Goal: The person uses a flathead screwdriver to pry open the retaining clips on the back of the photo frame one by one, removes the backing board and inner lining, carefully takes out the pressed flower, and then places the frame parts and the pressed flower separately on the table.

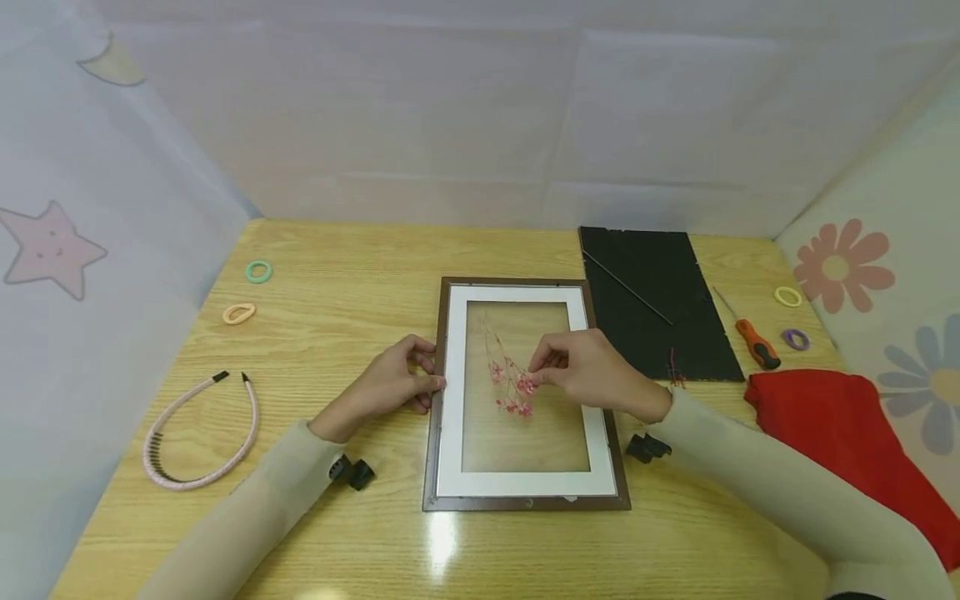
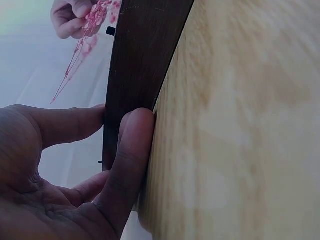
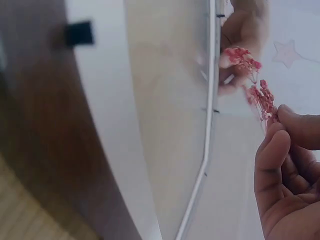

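A picture frame (image 1: 531,503) with a dark brown border and a white mat (image 1: 453,442) lies flat on the table, its glass showing the wood beneath. My left hand (image 1: 401,379) grips the frame's left edge, thumb on the upper side and fingers along the outer side. Over the glass, my right hand (image 1: 585,367) pinches a sprig of pink dried flowers (image 1: 516,407) between thumb and fingertips. Its thin stems point toward the far left of the frame. In the right wrist view the blossoms (image 3: 262,100) stick out past the fingertips.
Right of the frame lies a black backing board (image 1: 637,325) bearing a thin rod (image 1: 626,287) and a small reddish sprig (image 1: 673,371). Beyond are an orange screwdriver (image 1: 757,343), red cloth (image 1: 832,425) and hair ties (image 1: 795,338). A headband (image 1: 253,417) and more hair ties (image 1: 239,313) lie left.
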`<state>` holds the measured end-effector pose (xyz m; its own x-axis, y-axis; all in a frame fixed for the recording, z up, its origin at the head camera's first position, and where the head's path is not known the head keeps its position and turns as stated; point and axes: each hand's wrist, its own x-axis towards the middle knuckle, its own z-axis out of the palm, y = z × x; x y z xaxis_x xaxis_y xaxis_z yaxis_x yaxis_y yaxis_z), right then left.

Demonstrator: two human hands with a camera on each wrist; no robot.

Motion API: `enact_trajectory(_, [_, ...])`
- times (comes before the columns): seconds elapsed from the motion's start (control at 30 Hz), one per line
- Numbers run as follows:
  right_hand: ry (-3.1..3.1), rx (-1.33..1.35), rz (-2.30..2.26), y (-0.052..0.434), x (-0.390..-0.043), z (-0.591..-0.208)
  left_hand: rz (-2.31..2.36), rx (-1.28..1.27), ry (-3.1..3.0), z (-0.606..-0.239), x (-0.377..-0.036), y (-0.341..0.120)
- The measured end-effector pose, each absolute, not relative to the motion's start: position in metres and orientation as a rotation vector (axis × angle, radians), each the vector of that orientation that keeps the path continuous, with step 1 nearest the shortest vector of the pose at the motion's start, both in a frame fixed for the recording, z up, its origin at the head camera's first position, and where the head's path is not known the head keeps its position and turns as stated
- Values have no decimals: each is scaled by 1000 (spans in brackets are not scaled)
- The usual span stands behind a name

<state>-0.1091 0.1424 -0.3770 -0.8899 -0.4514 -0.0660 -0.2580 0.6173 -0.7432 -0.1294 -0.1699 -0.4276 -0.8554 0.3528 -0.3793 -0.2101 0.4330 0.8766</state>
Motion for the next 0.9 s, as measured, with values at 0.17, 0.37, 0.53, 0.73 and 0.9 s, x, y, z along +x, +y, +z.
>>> enact_trajectory(0.17, [2617, -462, -1220, 165, -108, -368, 1429, 126, 2170, -428, -130, -170])
enact_trajectory(0.37, [2721, -342, -1261, 198, -102, -357, 1434, 130, 2172, -428, -131, -170])
enact_trajectory(0.53, [2856, -271, -1269, 227, -93, -351, 1427, 128, 2171, -428, -131, -170])
enact_trajectory(0.73, [2912, -108, -1291, 266, -78, -355, 1438, 116, 2154, -426, -130, -172])
enact_trajectory(0.9, [2944, 140, -1225, 301, -57, -365, 1441, 127, 2137, -427, -131, -173])
